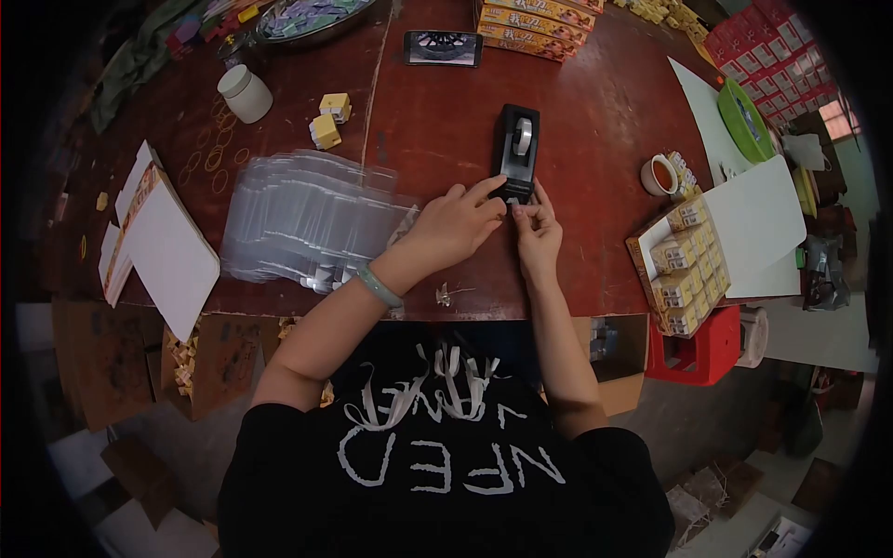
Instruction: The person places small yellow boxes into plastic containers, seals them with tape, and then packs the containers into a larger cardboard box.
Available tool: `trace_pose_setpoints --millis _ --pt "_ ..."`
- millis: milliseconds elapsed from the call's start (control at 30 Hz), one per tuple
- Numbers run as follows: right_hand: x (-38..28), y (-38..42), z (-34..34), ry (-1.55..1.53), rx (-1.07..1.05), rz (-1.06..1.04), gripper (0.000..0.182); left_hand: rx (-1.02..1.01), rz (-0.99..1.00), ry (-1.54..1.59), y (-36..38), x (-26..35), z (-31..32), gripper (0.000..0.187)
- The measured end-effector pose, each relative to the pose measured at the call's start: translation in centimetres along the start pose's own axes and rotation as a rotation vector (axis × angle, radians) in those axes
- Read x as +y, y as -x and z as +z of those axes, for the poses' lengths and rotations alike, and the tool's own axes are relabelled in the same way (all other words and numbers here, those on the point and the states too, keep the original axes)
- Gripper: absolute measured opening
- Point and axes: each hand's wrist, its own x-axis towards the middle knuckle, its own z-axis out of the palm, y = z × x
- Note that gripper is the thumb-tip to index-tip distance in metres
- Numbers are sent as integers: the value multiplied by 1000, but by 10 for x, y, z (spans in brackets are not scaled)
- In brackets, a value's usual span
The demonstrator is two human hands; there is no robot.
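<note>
A black tape dispenser (pixel 513 172) with a roll of tape (pixel 524 138) stands on the dark red table in front of me. My left hand (pixel 454 226) reaches in from the left, its index finger at the dispenser's near end and its other fingers curled; what they hold, if anything, is hidden. Thumb and fingers of my right hand (pixel 539 232) pinch a small piece of tape (pixel 513 201) at that same end. Left of my left hand lies a spread stack of clear plastic sleeves (pixel 298 219). A small crumpled scrap (pixel 445 296) is near the table edge.
Two small yellow boxes (pixel 326 131), a white jar (pixel 245 94) and rubber bands (pixel 216 153) lie left. A phone (pixel 443 48) and orange boxes (pixel 535 28) stand at the back. Right are a small cup (pixel 659 175), a tray of small boxes (pixel 656 299) and a green basin (pixel 744 121).
</note>
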Motion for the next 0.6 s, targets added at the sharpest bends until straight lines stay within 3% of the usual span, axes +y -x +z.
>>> trace_pose_setpoints --millis 133,167,233,267,333,367,467,600 --pt "-46 13 -26 337 11 -142 2 137 -75 429 6 1 -11 34" --pt "-65 10 -35 251 -52 -113 5 180 -72 536 9 4 -13 40" --pt "-120 -3 -49 366 -259 -237 12 17 -224 822 13 14 -22 53" --pt "-147 -12 -50 421 -352 -445 18 -68 -295 963 13 21 -28 59" --pt "-209 -20 -49 531 -538 -397 23 -120 -300 1033 14 37 -41 63" --pt "-224 -25 -46 442 -612 -446 37 -145 -301 1066 16 45 -46 64" --pt "-244 -36 -42 155 -855 -141 45 -191 -248 1119 22 58 -55 64" --pt "-245 -45 -33 78 -1118 -149 40 -244 -262 1043 25 68 -62 74"
